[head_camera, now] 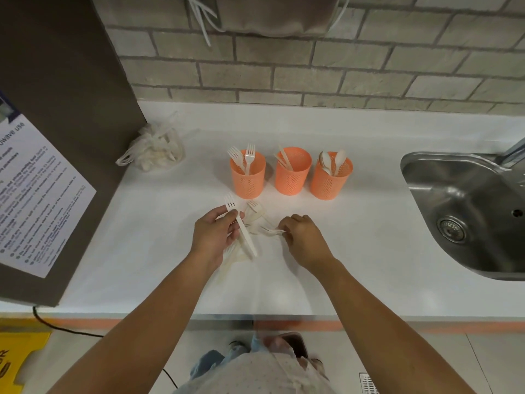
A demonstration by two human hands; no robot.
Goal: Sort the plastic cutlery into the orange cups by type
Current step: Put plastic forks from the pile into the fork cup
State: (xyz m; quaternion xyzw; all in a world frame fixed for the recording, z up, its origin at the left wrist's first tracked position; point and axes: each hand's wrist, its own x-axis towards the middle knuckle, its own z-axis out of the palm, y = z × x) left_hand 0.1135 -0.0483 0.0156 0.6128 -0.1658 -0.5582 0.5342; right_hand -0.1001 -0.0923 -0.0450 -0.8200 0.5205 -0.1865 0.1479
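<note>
- Left grip (pixel 216 237) grasps a fork (pixel 246 238), prongs toward 11 o'clock.
- Right grip (pixel 304 237) pinches, seemingly, another fork (pixel 270 231) from the pile (pixel 255 211) on the bench (pixel 369 223).
- Three orange cups (pixel 292 174) stand at 12 o'clock.

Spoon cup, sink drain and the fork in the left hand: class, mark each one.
Spoon cup (pixel 329 181): head view, perforated front wall.
Sink drain (pixel 451 230): head view, strainer centre.
Fork (pixel 245 236): head view, middle of handle.

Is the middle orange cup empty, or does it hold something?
Not empty. A few pale plastic knives stand in the middle orange cup, leaning against its wall and sticking up above its rim.
</note>
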